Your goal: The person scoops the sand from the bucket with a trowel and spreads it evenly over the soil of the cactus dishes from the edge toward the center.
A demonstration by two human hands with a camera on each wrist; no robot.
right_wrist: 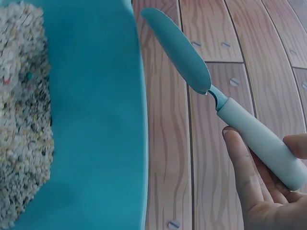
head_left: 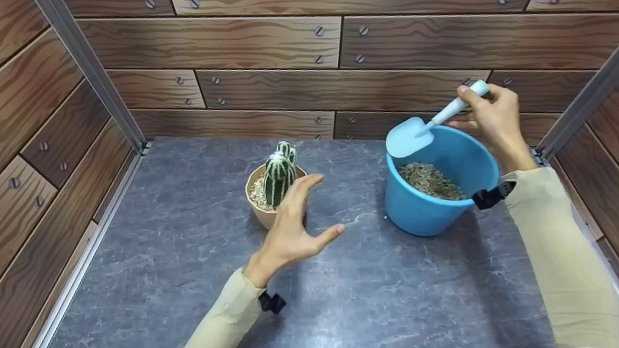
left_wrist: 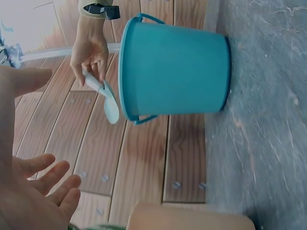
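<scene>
My right hand (head_left: 491, 114) grips the white handle of a light blue trowel (head_left: 410, 138) above the back rim of a blue bucket (head_left: 424, 212). Coarse, pale granular soil (head_left: 431, 181) lies inside the bucket. In the right wrist view, fingers and thumb pinch the trowel handle (right_wrist: 261, 141), and its blade points away from the hand. My left hand (head_left: 290, 228) is spread, thumb apart from the fingers, with nothing in it. It hovers in front of a small green cactus (head_left: 278, 177) in a tan pot (head_left: 255, 205), partly hiding the pot. Contact between them cannot be made out.
A grey marbled tabletop (head_left: 180, 241) lies under everything. Wood-patterned panels (head_left: 270, 47) stand at the back and both sides, with metal posts (head_left: 74, 41) at the corners. The bucket's handle (left_wrist: 146, 119) shows at its side in the left wrist view.
</scene>
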